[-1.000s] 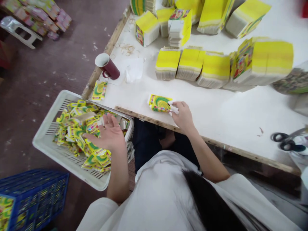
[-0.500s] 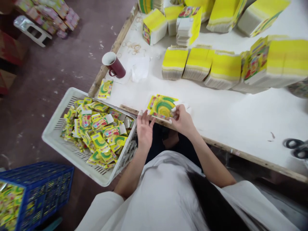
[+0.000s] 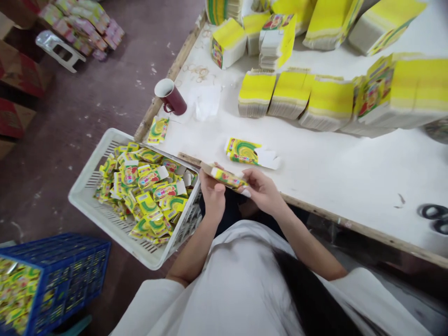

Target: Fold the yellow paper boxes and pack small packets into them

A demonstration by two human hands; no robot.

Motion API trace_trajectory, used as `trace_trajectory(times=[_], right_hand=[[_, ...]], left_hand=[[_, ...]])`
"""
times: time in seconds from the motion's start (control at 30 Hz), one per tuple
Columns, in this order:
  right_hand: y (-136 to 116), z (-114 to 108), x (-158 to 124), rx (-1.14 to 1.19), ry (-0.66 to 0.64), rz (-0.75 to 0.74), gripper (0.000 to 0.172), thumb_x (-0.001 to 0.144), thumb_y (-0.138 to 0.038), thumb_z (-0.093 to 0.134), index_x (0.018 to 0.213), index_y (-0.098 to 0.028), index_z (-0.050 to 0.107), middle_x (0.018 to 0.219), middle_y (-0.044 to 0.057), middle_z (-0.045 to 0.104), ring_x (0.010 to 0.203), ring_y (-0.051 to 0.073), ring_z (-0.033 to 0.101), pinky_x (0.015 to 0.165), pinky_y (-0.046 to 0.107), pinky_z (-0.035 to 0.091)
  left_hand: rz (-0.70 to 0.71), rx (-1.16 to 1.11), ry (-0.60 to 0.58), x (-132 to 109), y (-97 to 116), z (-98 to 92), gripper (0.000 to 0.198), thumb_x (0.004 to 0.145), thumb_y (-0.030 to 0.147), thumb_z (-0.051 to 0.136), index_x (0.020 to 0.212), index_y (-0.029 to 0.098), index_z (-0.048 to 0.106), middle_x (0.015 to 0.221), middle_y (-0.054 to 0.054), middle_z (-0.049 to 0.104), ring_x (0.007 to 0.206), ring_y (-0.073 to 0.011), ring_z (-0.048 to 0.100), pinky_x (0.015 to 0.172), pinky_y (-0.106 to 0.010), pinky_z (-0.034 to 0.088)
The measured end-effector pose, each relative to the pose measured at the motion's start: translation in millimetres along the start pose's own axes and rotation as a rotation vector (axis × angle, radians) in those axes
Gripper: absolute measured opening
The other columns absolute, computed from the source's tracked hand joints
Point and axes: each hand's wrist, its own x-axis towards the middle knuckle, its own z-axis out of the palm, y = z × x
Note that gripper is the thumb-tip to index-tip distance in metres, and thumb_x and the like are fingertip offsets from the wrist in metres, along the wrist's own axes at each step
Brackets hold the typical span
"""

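A small yellow and green printed carton (image 3: 228, 177) is held between my two hands at the table's front edge, its narrow side facing up. My left hand (image 3: 213, 198) grips its left end, thumb on the near side. At its right end, my right hand (image 3: 263, 190) pinches the carton with thumb and fingers. Just beyond my hands another carton (image 3: 243, 151) lies on the white table, flattened, with its white flap spread to the right. To the left, a white plastic basket (image 3: 87, 205) holds a heap of similar small cartons (image 3: 147, 203).
A maroon mug (image 3: 176, 101) and a single carton (image 3: 158, 130) stand near the table's left edge. Rubber bands (image 3: 200, 72) lie behind them. Stacks of yellow cartons (image 3: 257, 91) fill the back. Black scissors (image 3: 434, 217) lie at right. A blue crate (image 3: 73, 280) is on the floor.
A carton has been lifted off the table and drawn toward me, and its side now faces up. My left hand has closed on it. Another carton stays on the table.
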Motion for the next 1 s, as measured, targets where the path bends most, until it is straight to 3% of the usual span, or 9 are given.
trace_trajectory(times=[0.1,0.2,0.27,0.37,0.5,0.57,0.67,0.83,1.0], right_hand=[[0,-16,4,-0.041,0.09,0.013,0.024,0.084,-0.041,0.07,0.091,-0.022,0.059,0.079,-0.001,0.061,0.069,0.015,0.056,0.062,0.029,0.048],[-1,-30,8,-0.193,0.169,-0.099,0.011,0.085,-0.032,0.068,0.087,-0.023,0.063,0.079,0.0,0.064,0.07,0.017,0.059,0.066,0.033,0.051],[-3,-38,9,-0.378,0.207,-0.232,0.005,0.088,-0.025,0.062,0.087,-0.025,0.067,0.083,0.002,0.068,0.078,0.02,0.061,0.075,0.038,0.052],[-6,-45,9,-0.667,0.147,-0.41,0.021,0.093,-0.018,0.057,0.084,-0.031,0.071,0.087,0.003,0.071,0.091,0.024,0.059,0.094,0.047,0.047],[-4,-35,6,-0.675,-0.017,-0.531,0.023,0.094,-0.02,0.055,0.099,-0.037,0.071,0.098,0.0,0.07,0.106,0.025,0.057,0.118,0.055,0.027],[1,-26,5,-0.565,0.118,-0.462,0.031,0.091,-0.031,0.062,0.121,-0.036,0.062,0.121,0.004,0.064,0.124,0.03,0.052,0.122,0.058,0.02],[10,-17,4,-0.271,0.345,-0.24,0.073,0.083,-0.051,0.07,0.145,-0.027,0.039,0.145,0.013,0.048,0.137,0.035,0.044,0.118,0.057,0.031],[17,-11,4,0.32,-0.036,0.205,0.063,0.081,-0.06,0.069,0.131,-0.024,0.054,0.127,0.012,0.066,0.116,0.028,0.065,0.098,0.046,0.055],[16,-10,3,0.314,-0.076,0.199,0.077,0.071,-0.07,0.075,0.13,-0.024,0.059,0.126,0.012,0.068,0.117,0.029,0.064,0.102,0.046,0.053]], left_hand=[[-0.091,-0.202,0.115,-6,-8,-1.0,0.059,0.084,0.074,0.056,0.112,0.023,0.064,0.095,-0.006,0.072,0.1,-0.0237,0.07,0.09,-0.039,0.058],[-0.131,-0.277,0.023,-1,-9,-13.1,0.047,0.087,0.064,0.062,0.106,0.022,0.069,0.101,-0.007,0.076,0.102,-0.0266,0.072,0.09,-0.043,0.059],[-0.049,-0.328,-0.034,8,-5,-29.2,0.058,0.086,0.072,0.054,0.117,0.025,0.066,0.117,-0.011,0.073,0.112,-0.0289,0.07,0.096,-0.046,0.056],[0.136,-0.23,-0.154,23,6,-53.0,0.087,0.073,0.087,0.051,0.137,0.028,0.051,0.14,-0.015,0.06,0.134,-0.0328,0.055,0.111,-0.051,0.044],[0.09,0.237,-0.453,23,16,-51.8,0.1,0.059,0.064,0.086,0.139,0.02,0.045,0.134,-0.017,0.061,0.128,-0.0356,0.058,0.106,-0.048,0.048],[0.011,0.37,-0.456,14,16,-38.3,0.085,0.067,0.048,0.085,0.136,0.018,0.045,0.121,-0.014,0.067,0.111,-0.0313,0.068,0.094,-0.043,0.055],[0.025,0.438,-0.34,-1,11,-19.3,0.08,0.073,0.039,0.08,0.137,0.019,0.038,0.12,-0.012,0.066,0.105,-0.0285,0.069,0.088,-0.04,0.057],[0.249,0.452,-0.359,-12,4,-10.1,0.073,0.076,0.03,0.076,0.135,0.025,0.034,0.125,-0.011,0.061,0.111,-0.0272,0.066,0.089,-0.039,0.055],[0.297,0.45,-0.41,-9,7,-16.5,0.061,0.074,0.021,0.069,0.126,0.028,0.038,0.119,-0.008,0.058,0.11,-0.0259,0.064,0.086,-0.037,0.055]])
